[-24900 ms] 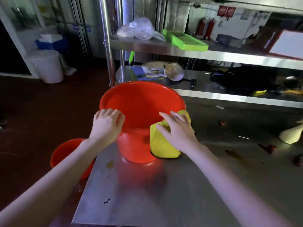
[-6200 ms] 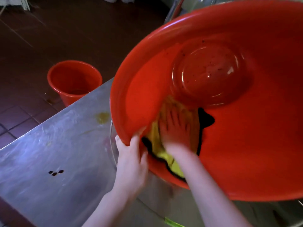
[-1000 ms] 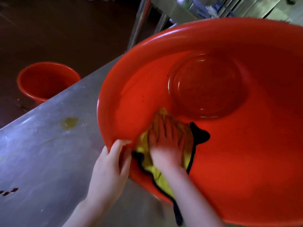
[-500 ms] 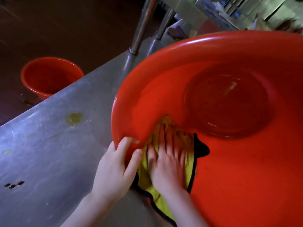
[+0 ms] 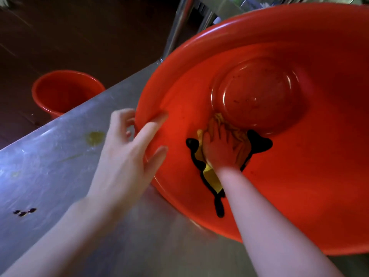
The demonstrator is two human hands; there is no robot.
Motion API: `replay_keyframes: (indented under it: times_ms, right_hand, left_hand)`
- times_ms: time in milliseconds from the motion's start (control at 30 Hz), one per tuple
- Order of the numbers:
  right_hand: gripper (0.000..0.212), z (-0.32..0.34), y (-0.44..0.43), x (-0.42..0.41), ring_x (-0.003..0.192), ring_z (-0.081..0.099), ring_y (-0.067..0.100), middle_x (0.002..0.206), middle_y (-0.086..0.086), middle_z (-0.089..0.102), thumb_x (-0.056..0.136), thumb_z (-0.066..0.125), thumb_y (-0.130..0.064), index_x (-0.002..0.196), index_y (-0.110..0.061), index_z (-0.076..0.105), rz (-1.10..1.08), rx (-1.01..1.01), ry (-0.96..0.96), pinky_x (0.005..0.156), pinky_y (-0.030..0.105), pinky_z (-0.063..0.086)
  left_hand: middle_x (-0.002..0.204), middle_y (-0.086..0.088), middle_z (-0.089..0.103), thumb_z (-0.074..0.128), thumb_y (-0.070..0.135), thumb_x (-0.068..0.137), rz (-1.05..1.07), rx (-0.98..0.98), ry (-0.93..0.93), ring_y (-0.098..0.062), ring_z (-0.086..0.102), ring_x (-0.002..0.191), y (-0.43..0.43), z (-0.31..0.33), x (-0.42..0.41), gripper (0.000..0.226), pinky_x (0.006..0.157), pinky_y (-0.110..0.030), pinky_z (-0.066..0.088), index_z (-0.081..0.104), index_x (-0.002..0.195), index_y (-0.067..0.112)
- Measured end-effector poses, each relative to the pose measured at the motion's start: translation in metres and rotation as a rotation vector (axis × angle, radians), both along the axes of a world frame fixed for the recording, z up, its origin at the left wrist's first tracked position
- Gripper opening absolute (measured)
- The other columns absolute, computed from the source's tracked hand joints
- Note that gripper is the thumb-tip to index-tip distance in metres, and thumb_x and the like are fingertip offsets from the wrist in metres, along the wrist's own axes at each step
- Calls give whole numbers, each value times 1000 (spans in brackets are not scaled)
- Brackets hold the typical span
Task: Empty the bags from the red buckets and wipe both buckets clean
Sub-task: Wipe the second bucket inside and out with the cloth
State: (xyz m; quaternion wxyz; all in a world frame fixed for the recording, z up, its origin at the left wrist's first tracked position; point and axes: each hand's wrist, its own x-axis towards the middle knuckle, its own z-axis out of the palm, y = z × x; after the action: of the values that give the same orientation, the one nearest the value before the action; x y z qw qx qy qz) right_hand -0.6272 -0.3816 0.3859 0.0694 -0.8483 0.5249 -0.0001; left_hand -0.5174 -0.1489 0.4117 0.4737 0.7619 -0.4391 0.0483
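Left hand (image 5: 127, 154) spread at nine o'clock on the tilted bucket (image 5: 319, 176) (no grip); right hand (image 5: 223, 150), flat on the cloth (image 5: 210, 173), might tip it.

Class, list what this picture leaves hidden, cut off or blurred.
Head view, large red bucket: right side cut by frame edge.
Yellow cloth: mostly under the right hand.
Small red bucket: base behind the steel table.
Left hand: fingers motion-blurred.
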Motion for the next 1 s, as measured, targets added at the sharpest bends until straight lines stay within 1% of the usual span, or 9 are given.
replay_keyframes:
  times_ms: [67,133,267,367,433,533,633,833,1000]
  right_hand:
    - [58,2,-1,-11,150,6,22,164,-5,7,101,20,-47,156,-32,7,94,-24,69,119,57,4]
    - [58,3,-4,-21,150,6,23,163,-8,8,100,21,-49,155,-36,7,81,-57,144,119,57,1]
    - [59,11,-4,-17,150,1,27,164,-5,7,99,25,-45,155,-33,10,-80,-78,218,118,57,-4]
    - [58,11,34,1,151,-3,22,164,-12,0,101,21,-43,155,-37,2,-34,44,159,118,58,-1]
    - [62,3,83,-2,151,3,18,164,-10,2,97,18,-45,155,-36,0,173,-39,104,119,54,8]
    - [67,3,133,-13,149,15,22,163,-3,15,92,14,-51,156,-30,12,355,-32,-37,119,51,16]
    - [68,2,101,1,150,9,18,164,-7,7,91,6,-61,154,-35,5,240,-32,-2,120,48,11]
    - [58,2,8,52,150,8,15,163,-8,9,103,22,-48,155,-34,3,-4,73,-81,119,52,7]
    - [60,-1,59,19,150,5,13,164,-6,3,102,22,-44,156,-29,-1,226,5,54,121,46,7]
  left_hand:
    - [128,-4,44,71,21,85,-34,-1,50,-6,47,103,-5,-4,4,59,87,-20,40,47,138,33]
    - [122,-7,56,76,9,78,18,-9,208,-16,56,98,-6,-18,-12,57,82,-17,37,57,128,28]
    - [111,2,57,77,14,77,101,-47,474,-9,55,92,-6,-45,-44,53,76,-18,39,56,121,34]
    - [110,2,56,76,16,77,109,-36,472,-7,52,88,-8,-51,-47,56,75,-23,41,52,122,39]
    - [107,0,56,71,19,78,111,-60,481,-12,54,88,-7,-48,-47,50,76,-23,41,52,121,38]
    - [97,5,54,48,31,84,105,-122,538,-1,50,82,-7,-43,-43,32,73,-7,35,54,115,37]
    - [88,14,50,38,32,85,90,-122,551,5,50,88,-6,-43,-43,33,73,-1,33,57,111,37]
    - [98,20,51,41,41,88,89,-111,579,7,51,97,-8,-44,-45,32,77,0,33,55,116,41]
    - [96,6,53,40,43,90,101,-108,571,0,47,84,-8,-43,-45,28,78,1,33,56,113,38]
